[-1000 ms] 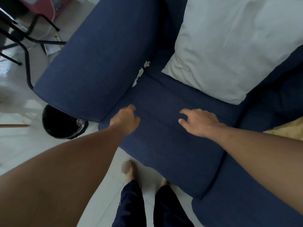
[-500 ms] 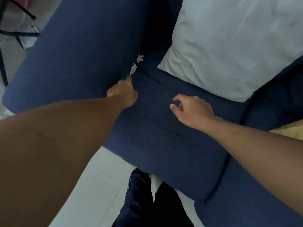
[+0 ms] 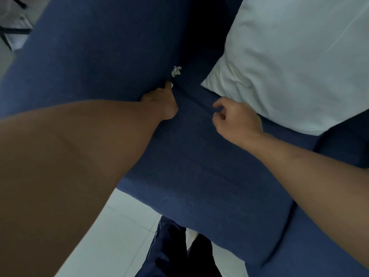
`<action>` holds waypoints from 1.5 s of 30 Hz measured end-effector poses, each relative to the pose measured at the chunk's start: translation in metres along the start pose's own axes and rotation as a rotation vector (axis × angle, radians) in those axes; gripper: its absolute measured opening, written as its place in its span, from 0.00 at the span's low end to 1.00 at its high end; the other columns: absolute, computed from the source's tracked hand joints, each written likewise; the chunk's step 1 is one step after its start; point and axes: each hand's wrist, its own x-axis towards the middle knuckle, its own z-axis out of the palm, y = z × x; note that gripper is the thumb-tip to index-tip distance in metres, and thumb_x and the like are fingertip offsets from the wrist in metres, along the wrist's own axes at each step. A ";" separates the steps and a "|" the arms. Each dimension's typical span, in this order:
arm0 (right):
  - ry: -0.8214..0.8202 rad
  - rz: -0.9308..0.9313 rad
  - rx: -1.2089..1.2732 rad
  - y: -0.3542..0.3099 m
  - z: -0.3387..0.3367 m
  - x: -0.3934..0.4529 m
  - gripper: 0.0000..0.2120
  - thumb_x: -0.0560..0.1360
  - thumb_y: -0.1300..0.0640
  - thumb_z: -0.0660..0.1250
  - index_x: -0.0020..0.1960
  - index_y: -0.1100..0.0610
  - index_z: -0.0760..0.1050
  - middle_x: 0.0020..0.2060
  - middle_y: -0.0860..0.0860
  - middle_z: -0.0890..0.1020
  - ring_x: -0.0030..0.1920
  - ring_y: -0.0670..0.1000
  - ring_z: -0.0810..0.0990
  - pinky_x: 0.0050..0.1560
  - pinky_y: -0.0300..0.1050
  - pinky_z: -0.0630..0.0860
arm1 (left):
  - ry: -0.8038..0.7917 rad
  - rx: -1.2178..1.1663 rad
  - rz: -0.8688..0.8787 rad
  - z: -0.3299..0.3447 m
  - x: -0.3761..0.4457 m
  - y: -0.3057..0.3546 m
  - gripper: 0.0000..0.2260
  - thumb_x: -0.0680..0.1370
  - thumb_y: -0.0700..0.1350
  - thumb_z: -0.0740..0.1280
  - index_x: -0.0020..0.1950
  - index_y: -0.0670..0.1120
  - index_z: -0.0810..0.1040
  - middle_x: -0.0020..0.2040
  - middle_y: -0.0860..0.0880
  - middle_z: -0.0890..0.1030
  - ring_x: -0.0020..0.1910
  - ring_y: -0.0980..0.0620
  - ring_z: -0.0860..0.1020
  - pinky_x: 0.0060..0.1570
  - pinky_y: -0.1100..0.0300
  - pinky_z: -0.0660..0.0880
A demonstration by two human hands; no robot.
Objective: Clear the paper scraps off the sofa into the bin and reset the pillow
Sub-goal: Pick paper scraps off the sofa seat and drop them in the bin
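Note:
A small crumpled white paper scrap [image 3: 176, 70] lies in the crease between the blue sofa's armrest [image 3: 95, 56] and the seat cushion [image 3: 199, 160]. Just below it, my left hand [image 3: 161, 100] reaches into the same crease. Its fingertips pinch a second scrap [image 3: 172, 84], of which only a white sliver shows. My right hand [image 3: 236, 118] hovers over the seat with its fingers loosely curled and nothing in it, close to the lower corner of the white pillow [image 3: 289, 62]. The pillow leans against the sofa back. The bin is out of view.
White tiled floor [image 3: 119, 226] runs along the sofa's front edge, where my dark trouser legs [image 3: 169, 252] stand. A black metal frame and some papers [image 3: 14, 35] sit on the floor at the far left, beyond the armrest.
My view moved in closer and the bin dropped out of sight. My left hand slid up the crease onto the lower scrap. My right hand moved toward the pillow corner.

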 end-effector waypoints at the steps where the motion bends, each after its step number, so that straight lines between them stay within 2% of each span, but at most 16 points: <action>1: 0.002 -0.003 0.002 -0.004 0.002 0.007 0.15 0.81 0.51 0.65 0.67 0.48 0.77 0.40 0.42 0.81 0.45 0.49 0.82 0.48 0.55 0.82 | -0.010 -0.014 -0.003 0.002 0.002 -0.001 0.32 0.83 0.48 0.60 0.84 0.50 0.48 0.76 0.42 0.69 0.65 0.42 0.76 0.59 0.48 0.76; 3: 0.011 -0.006 0.001 -0.014 0.005 0.023 0.16 0.80 0.51 0.65 0.68 0.49 0.77 0.43 0.45 0.83 0.46 0.51 0.82 0.49 0.54 0.82 | 0.016 -0.030 -0.022 0.007 0.003 -0.001 0.29 0.84 0.48 0.60 0.83 0.47 0.53 0.74 0.42 0.71 0.63 0.42 0.77 0.57 0.47 0.77; 6: 0.036 -0.019 -0.004 -0.034 0.012 0.048 0.17 0.80 0.52 0.64 0.68 0.50 0.76 0.47 0.49 0.83 0.49 0.52 0.82 0.52 0.52 0.81 | 0.110 -0.052 -0.020 0.013 0.000 0.000 0.22 0.84 0.46 0.60 0.77 0.44 0.62 0.67 0.43 0.77 0.56 0.44 0.79 0.47 0.49 0.77; 9: 0.030 -0.054 -0.045 -0.052 0.019 0.071 0.17 0.81 0.53 0.64 0.68 0.52 0.76 0.52 0.51 0.83 0.51 0.52 0.81 0.50 0.50 0.80 | 0.183 -0.091 0.030 0.025 -0.009 0.000 0.14 0.84 0.45 0.61 0.68 0.44 0.71 0.60 0.44 0.80 0.48 0.46 0.79 0.38 0.53 0.73; 13: -0.010 -0.054 -0.086 -0.073 0.026 0.101 0.16 0.81 0.54 0.64 0.67 0.55 0.74 0.54 0.53 0.82 0.48 0.52 0.79 0.48 0.49 0.80 | 0.234 -0.225 0.108 0.042 -0.032 0.000 0.10 0.83 0.47 0.61 0.62 0.45 0.73 0.52 0.47 0.81 0.42 0.49 0.76 0.34 0.56 0.71; 16: -0.037 -0.036 -0.067 -0.083 0.032 0.122 0.16 0.81 0.55 0.64 0.69 0.56 0.73 0.57 0.55 0.81 0.51 0.54 0.80 0.47 0.47 0.77 | 0.268 -0.302 0.146 0.052 -0.047 -0.002 0.09 0.82 0.47 0.60 0.60 0.46 0.75 0.49 0.50 0.82 0.39 0.50 0.77 0.35 0.55 0.74; 20: -0.102 0.016 -0.046 -0.092 0.044 0.148 0.20 0.82 0.58 0.64 0.73 0.56 0.70 0.65 0.57 0.78 0.60 0.56 0.80 0.48 0.44 0.73 | 0.294 -0.325 0.148 0.065 -0.061 -0.005 0.08 0.82 0.48 0.61 0.58 0.47 0.75 0.40 0.56 0.75 0.35 0.53 0.73 0.30 0.59 0.64; 23: -0.182 0.074 -0.026 -0.095 0.052 0.161 0.24 0.82 0.60 0.65 0.76 0.54 0.67 0.68 0.56 0.76 0.58 0.55 0.79 0.47 0.44 0.77 | 0.292 -0.329 0.151 0.073 -0.066 -0.009 0.06 0.81 0.49 0.62 0.54 0.48 0.75 0.37 0.57 0.73 0.33 0.55 0.72 0.28 0.60 0.60; 26: -0.206 0.079 -0.075 -0.094 0.056 0.170 0.23 0.82 0.59 0.64 0.76 0.54 0.68 0.68 0.56 0.76 0.60 0.56 0.80 0.44 0.44 0.77 | 0.300 -0.371 0.145 0.077 -0.067 -0.012 0.06 0.81 0.52 0.63 0.50 0.51 0.74 0.35 0.57 0.75 0.32 0.56 0.73 0.28 0.61 0.61; 30: -0.144 0.095 -0.106 -0.091 0.064 0.175 0.17 0.83 0.57 0.66 0.71 0.57 0.74 0.65 0.56 0.79 0.62 0.54 0.79 0.49 0.42 0.72 | 0.326 -0.403 0.139 0.077 -0.068 -0.014 0.09 0.81 0.54 0.61 0.46 0.52 0.73 0.33 0.56 0.76 0.31 0.56 0.74 0.29 0.60 0.64; 33: -0.131 0.129 -0.123 -0.089 0.067 0.167 0.16 0.83 0.58 0.67 0.69 0.59 0.75 0.66 0.58 0.79 0.63 0.56 0.79 0.48 0.42 0.71 | 0.312 -0.417 0.101 0.074 -0.066 -0.018 0.09 0.83 0.53 0.60 0.49 0.50 0.73 0.35 0.56 0.77 0.33 0.52 0.76 0.30 0.59 0.66; 37: -0.125 0.150 -0.118 -0.080 0.066 0.140 0.14 0.83 0.60 0.64 0.67 0.62 0.74 0.63 0.59 0.80 0.59 0.56 0.80 0.46 0.44 0.72 | 0.299 -0.423 0.016 0.070 -0.069 -0.028 0.09 0.84 0.53 0.60 0.52 0.49 0.74 0.38 0.53 0.78 0.36 0.51 0.77 0.31 0.57 0.67; 40: -0.160 0.122 -0.133 -0.069 0.061 0.111 0.13 0.84 0.56 0.61 0.66 0.61 0.75 0.58 0.59 0.81 0.55 0.57 0.81 0.47 0.46 0.75 | 0.280 -0.402 -0.028 0.066 -0.077 -0.034 0.10 0.84 0.52 0.60 0.53 0.48 0.75 0.39 0.52 0.78 0.37 0.49 0.77 0.33 0.57 0.69; 45: -0.178 0.133 -0.174 -0.047 0.045 0.065 0.15 0.84 0.46 0.59 0.61 0.55 0.77 0.54 0.55 0.82 0.53 0.57 0.81 0.44 0.47 0.72 | 0.219 -0.336 -0.068 0.058 -0.095 -0.034 0.11 0.83 0.52 0.58 0.55 0.47 0.74 0.44 0.49 0.80 0.40 0.47 0.77 0.38 0.54 0.73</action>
